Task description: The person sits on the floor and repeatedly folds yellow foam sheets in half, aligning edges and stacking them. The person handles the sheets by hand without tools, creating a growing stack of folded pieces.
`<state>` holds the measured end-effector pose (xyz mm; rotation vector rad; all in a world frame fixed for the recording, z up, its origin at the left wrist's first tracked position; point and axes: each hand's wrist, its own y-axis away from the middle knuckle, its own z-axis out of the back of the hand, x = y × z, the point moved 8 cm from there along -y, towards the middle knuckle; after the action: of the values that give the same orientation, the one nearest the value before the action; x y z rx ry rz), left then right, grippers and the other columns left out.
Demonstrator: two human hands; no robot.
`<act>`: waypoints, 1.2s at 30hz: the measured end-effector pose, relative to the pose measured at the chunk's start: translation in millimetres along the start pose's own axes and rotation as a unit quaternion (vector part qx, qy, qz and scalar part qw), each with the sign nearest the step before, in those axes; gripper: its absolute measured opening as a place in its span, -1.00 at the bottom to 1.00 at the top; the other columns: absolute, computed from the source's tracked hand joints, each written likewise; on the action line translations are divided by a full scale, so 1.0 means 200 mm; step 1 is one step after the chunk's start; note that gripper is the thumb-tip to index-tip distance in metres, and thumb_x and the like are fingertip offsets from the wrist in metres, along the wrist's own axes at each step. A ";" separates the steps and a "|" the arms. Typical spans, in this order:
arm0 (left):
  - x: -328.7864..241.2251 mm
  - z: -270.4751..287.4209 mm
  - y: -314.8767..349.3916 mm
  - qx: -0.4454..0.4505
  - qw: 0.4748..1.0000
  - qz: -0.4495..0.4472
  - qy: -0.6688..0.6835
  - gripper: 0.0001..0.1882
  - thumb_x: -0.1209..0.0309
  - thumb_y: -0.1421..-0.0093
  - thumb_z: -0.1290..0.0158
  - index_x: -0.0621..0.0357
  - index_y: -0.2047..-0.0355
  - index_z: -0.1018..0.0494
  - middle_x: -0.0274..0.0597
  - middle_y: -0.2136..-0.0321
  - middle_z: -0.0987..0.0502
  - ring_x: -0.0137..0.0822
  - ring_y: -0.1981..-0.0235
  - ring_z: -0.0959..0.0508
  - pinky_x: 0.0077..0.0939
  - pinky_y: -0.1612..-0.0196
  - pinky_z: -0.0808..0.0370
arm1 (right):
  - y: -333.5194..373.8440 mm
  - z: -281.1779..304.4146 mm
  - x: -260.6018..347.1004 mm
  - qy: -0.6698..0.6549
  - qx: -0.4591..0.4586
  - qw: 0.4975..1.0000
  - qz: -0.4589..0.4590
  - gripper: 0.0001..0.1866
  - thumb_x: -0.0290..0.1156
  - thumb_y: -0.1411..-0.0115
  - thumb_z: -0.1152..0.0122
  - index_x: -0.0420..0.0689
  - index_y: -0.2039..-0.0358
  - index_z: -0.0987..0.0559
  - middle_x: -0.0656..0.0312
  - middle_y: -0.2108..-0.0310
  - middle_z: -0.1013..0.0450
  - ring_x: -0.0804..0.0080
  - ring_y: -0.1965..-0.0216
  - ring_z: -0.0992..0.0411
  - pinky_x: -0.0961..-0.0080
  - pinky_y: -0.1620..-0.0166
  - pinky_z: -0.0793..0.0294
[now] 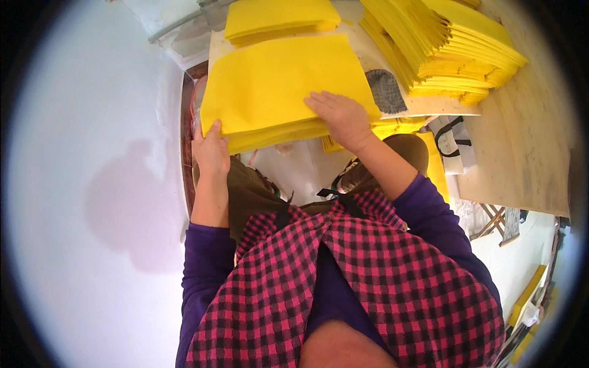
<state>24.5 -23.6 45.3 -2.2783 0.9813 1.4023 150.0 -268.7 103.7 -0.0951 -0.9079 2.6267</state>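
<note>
A wide piece of smooth yellow fabric (276, 80) lies over the near end of a wooden tabletop, its front edge hanging down in layers toward my lap. My left hand (212, 149) grips its near left corner, thumb on top and the other fingers partly hidden behind the edge. On the near right part of the fabric, my right hand (342, 120) rests palm down with its fingers stretched out. Just behind the fabric sits a folded yellow fabric stack (282, 17).
Folded yellow pieces form a tall pile (457, 52) at the far right of the table. A dark grey cloth patch (386, 91) lies between that pile and the fabric. A wooden board (521, 147) stands at right, beside a white bag (453, 147) with black handles. A white wall (92, 184) borders the left.
</note>
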 end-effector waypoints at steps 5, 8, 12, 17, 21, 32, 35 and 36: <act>0.08 0.10 0.00 -0.011 1.000 0.006 0.002 -0.67 0.53 -0.21 -0.01 0.17 0.00 -0.33 -0.23 0.11 -0.45 -0.33 0.10 -0.44 -0.40 0.11 -0.37 | 0.06 -0.08 0.01 -0.014 0.004 1.000 -0.014 -0.61 -0.53 -0.05 -0.03 -0.05 0.06 -0.51 0.20 0.04 -0.49 0.17 0.03 -0.46 0.34 0.01 -0.46; 0.05 0.07 0.00 -0.010 1.000 -0.005 -0.008 -0.69 0.53 -0.20 -0.02 0.17 0.03 -0.35 -0.23 0.13 -0.46 -0.35 0.11 -0.45 -0.41 0.13 -0.37 | 0.07 -0.08 -0.01 -0.012 -0.002 1.000 -0.020 -0.62 -0.50 -0.05 -0.02 -0.04 0.07 -0.50 0.22 0.04 -0.48 0.17 0.02 -0.45 0.33 0.01 -0.45; 0.01 0.06 0.07 -0.005 1.000 -0.025 -0.015 -0.70 0.53 -0.20 -0.01 0.19 0.04 -0.37 -0.24 0.15 -0.47 -0.39 0.12 -0.45 -0.46 0.16 -0.37 | 0.10 -0.08 -0.02 -0.025 -0.006 1.000 -0.013 -0.62 -0.48 -0.05 -0.01 -0.04 0.06 -0.49 0.23 0.03 -0.48 0.19 0.01 -0.45 0.32 0.00 -0.44; 0.03 0.11 0.07 -0.032 0.997 -0.038 -0.051 -0.62 0.59 -0.19 0.01 0.27 -0.04 -0.30 -0.17 0.06 -0.41 -0.35 0.06 -0.43 -0.45 0.07 -0.38 | 0.10 -0.07 0.01 -0.018 0.016 1.000 -0.017 -0.61 -0.46 -0.07 -0.08 -0.06 0.02 -0.48 0.17 -0.01 -0.44 0.17 -0.05 -0.39 0.29 -0.08 -0.37; 0.01 0.17 0.06 -0.058 0.990 -0.091 -0.089 -0.48 0.63 -0.18 0.01 0.35 -0.16 -0.16 -0.03 -0.12 -0.26 -0.25 -0.11 -0.33 -0.43 -0.13 -0.28 | 0.12 -0.03 0.02 -0.085 0.071 0.993 -0.037 -0.52 -0.27 -0.08 -0.20 -0.04 -0.05 -0.44 0.14 -0.11 -0.36 0.15 -0.17 -0.27 0.23 -0.20 -0.21; -0.01 0.18 0.06 -0.045 0.967 -0.142 -0.207 -0.45 0.26 -0.34 0.13 0.36 -0.22 -0.12 0.04 -0.25 -0.12 -0.20 -0.26 -0.17 -0.38 -0.26 -0.11 | 0.45 -0.03 -0.52 -0.334 -0.120 0.843 -0.405 -0.35 -0.04 -0.29 0.02 -0.29 -0.19 -0.25 -0.12 -0.24 -0.15 0.09 -0.28 -0.11 0.37 -0.27 -0.05; 0.02 0.16 0.03 -0.015 0.953 -0.162 -0.254 -0.49 0.25 -0.35 0.16 0.37 -0.19 -0.19 0.03 -0.24 -0.14 -0.21 -0.23 -0.20 -0.40 -0.24 -0.12 | 0.48 -0.09 -0.51 -0.354 -0.121 0.832 -0.411 -0.35 -0.01 -0.30 0.06 -0.29 -0.20 -0.24 -0.12 -0.23 -0.17 0.09 -0.27 -0.13 0.39 -0.26 -0.06; 0.03 0.15 0.04 -0.012 0.950 -0.167 -0.262 -0.50 0.27 -0.35 0.17 0.37 -0.18 -0.21 0.03 -0.22 -0.17 -0.22 -0.22 -0.22 -0.40 -0.24 -0.13 | 0.49 -0.11 -0.51 -0.364 -0.118 0.822 -0.422 -0.35 -0.01 -0.30 0.06 -0.29 -0.20 -0.25 -0.13 -0.22 -0.18 0.09 -0.26 -0.14 0.39 -0.26 -0.07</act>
<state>1.4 -14.1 27.3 -1.8126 0.3912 1.7255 217.7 -363.9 21.3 1.0649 -1.1375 1.6610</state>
